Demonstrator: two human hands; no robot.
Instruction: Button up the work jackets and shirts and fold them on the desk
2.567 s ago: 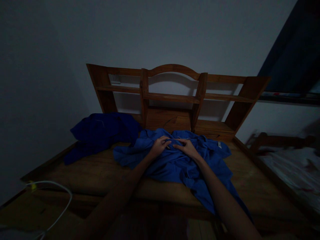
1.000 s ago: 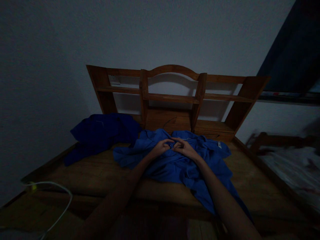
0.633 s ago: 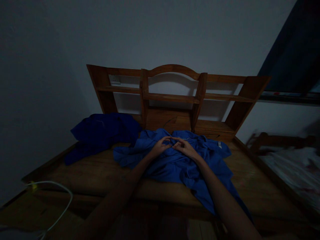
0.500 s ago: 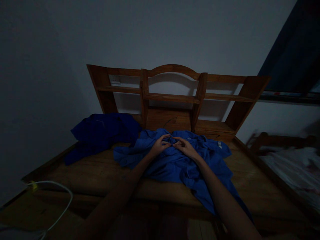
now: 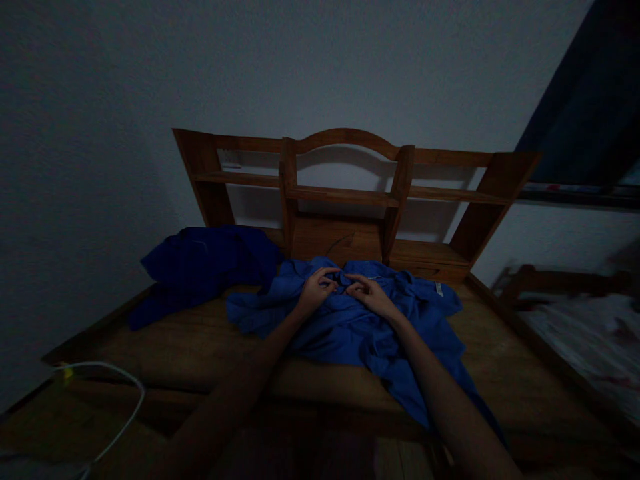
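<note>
Centre frame, your left hand (image 5: 315,291) and right hand (image 5: 369,295) both pinch the blue shirt (image 5: 350,330) on the table (image 5: 175,347). It looks like close work that calls for a fine grip.

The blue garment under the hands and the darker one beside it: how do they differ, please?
The blue garment is mid blue; the dark garment is navy. The blue garment spreads over the desk edge; the dark garment is bunched back left. The left hand and right hand pinch the blue garment; the dark garment lies untouched. Both are crumpled.
</note>
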